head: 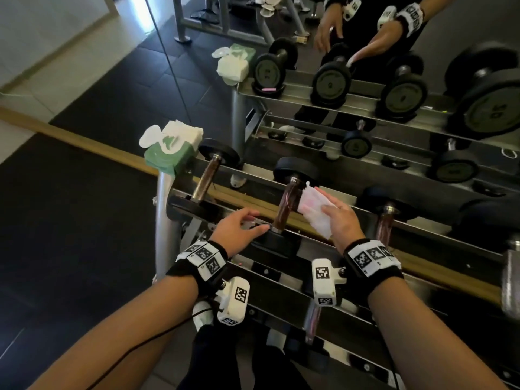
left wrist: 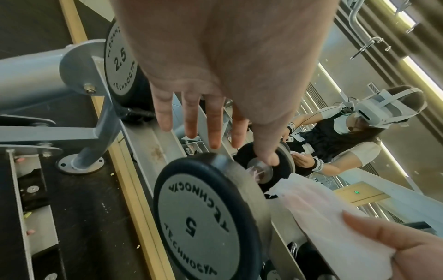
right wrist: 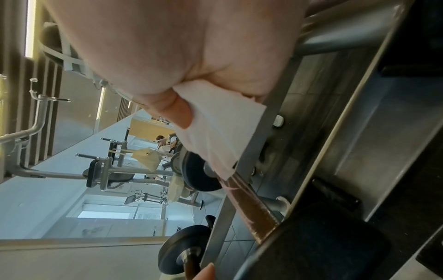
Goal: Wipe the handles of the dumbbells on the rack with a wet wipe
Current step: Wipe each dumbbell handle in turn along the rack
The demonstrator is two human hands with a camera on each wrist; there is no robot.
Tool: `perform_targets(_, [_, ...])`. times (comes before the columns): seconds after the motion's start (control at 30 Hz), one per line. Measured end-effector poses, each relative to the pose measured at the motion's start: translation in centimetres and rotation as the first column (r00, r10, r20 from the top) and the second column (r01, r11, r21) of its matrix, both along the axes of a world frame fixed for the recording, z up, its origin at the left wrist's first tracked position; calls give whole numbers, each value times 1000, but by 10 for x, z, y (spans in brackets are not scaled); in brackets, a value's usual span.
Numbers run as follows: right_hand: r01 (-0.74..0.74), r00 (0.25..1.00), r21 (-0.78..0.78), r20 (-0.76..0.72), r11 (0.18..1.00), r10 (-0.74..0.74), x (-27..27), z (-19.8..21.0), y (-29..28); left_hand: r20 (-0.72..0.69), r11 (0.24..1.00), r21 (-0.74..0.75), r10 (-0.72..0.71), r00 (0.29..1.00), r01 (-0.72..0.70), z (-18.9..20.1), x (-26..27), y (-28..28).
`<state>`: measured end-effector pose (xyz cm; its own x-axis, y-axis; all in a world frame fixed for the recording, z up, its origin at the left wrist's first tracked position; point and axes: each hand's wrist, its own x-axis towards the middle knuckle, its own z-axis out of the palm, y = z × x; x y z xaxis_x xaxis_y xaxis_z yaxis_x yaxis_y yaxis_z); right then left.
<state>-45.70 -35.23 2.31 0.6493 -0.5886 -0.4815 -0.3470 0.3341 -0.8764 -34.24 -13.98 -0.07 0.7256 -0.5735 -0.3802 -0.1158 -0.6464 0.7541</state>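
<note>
Wipe (head: 315, 211), limp and light, sits pinched in my right hand (head: 342, 218) at frame centre beside the rigid dumbbell handle (head: 287, 205), which I judge best wrapped mid-shaft; left hand (head: 239, 229) rests slack-fingered on the rack (head: 163, 220).

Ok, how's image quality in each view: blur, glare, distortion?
Head view: dim, wide-angle bending of the rack, mirror doubles the dumbbells. Left wrist view: left hand close and soft, the 5 dumbbell sharp. Right wrist view: right hand blurred, wet wipe readable, bright windows behind.
</note>
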Motion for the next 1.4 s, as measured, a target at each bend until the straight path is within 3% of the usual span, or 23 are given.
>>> perform_targets(0.3, [10,996,10,-91,1000,-9,23,-49,-4,-67,999,25,-35,997,37,-15,-4,-7])
perform_targets(0.4, [10,999,62,-54,998,-7,34,-57,0,-116,999,25,-29,993,32,-16,2,-7])
perform_targets(0.63, [-34,999,103,10,994,33,42,-51,12,-148,1000,11,-23,989,24,-17,6,-6])
perform_targets(0.7, [-106,994,154,9,982,105,29,-46,23,-164,999,8,-33,986,35,-17,6,-6])
perform_targets(0.8, [-274,961,105,-10,956,277,6,-48,32,-190,999,-3,-49,981,49,-15,6,-6])
perform_targets(0.9, [-351,936,25,-4,936,351,-3,-52,25,-193,999,-4,-48,980,48,-13,5,-6])
perform_targets(1.07, [-190,981,-6,46,982,190,25,-43,5,-189,999,-13,-36,981,34,-12,3,-5])
perform_targets(1.2, [-203,979,85,-12,975,205,32,-49,21,-172,1000,4,-28,985,29,-14,3,-4])
perform_targets(1.33, [-403,913,-159,-130,901,386,0,-67,35,-160,1000,-1,-20,987,20,-14,2,-3])
perform_targets(1.4, [-491,869,-158,-163,857,468,-11,-65,35,-159,1000,-3,-14,987,14,-15,1,-2])
